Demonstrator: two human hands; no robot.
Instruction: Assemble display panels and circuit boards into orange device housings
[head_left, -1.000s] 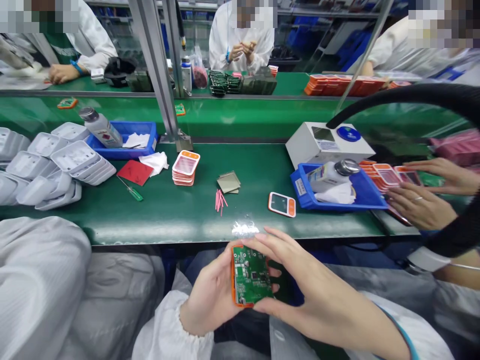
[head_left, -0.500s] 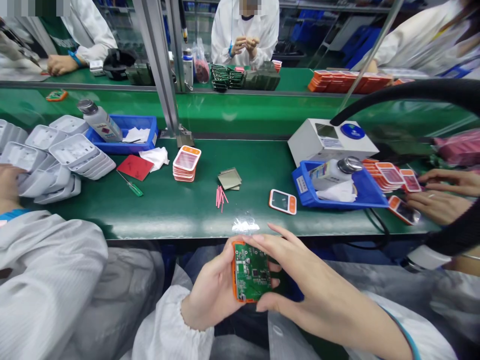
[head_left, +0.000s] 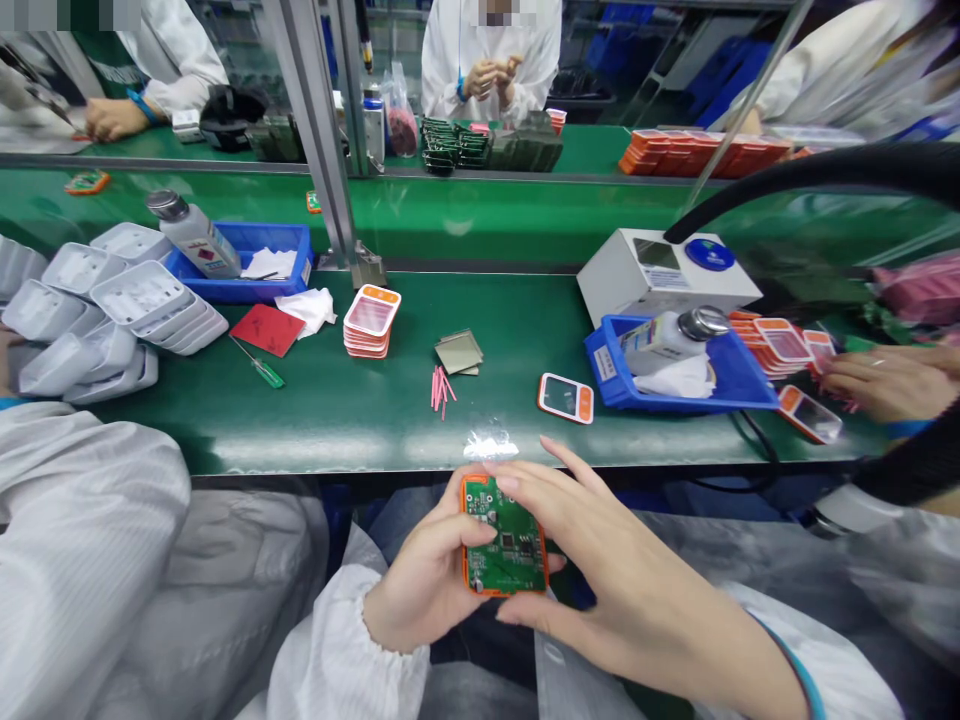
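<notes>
A green circuit board (head_left: 514, 570) sits in an orange casing (head_left: 466, 545), held low in front of the table's edge. My left hand (head_left: 424, 570) is closed around the casing's left side, its thumb lying on the board. From the right, my right hand (head_left: 600, 560) spans the same piece: fingertips touch the board's upper part and the thumb is at the lower edge. Nearest on the table are several thin pink strips (head_left: 441, 390), a few greyish flat sheets (head_left: 459, 352) and an orange-and-white device with a dark screen (head_left: 565, 398).
Stacked orange-white covers (head_left: 372, 320) stand mid-left, beside a red card (head_left: 267, 330) and green screwdriver (head_left: 264, 372). Blue trays with bottles flank them, one left (head_left: 225, 290), one right (head_left: 600, 365). White housings (head_left: 142, 300) fill the left. A black hose (head_left: 787, 185) arches right. Co-workers sit around.
My left thumb has moved from the casing's edge onto the board. My right thumb has shifted slightly left along the lower edge. At the right, a co-worker's hands have moved closer together.
</notes>
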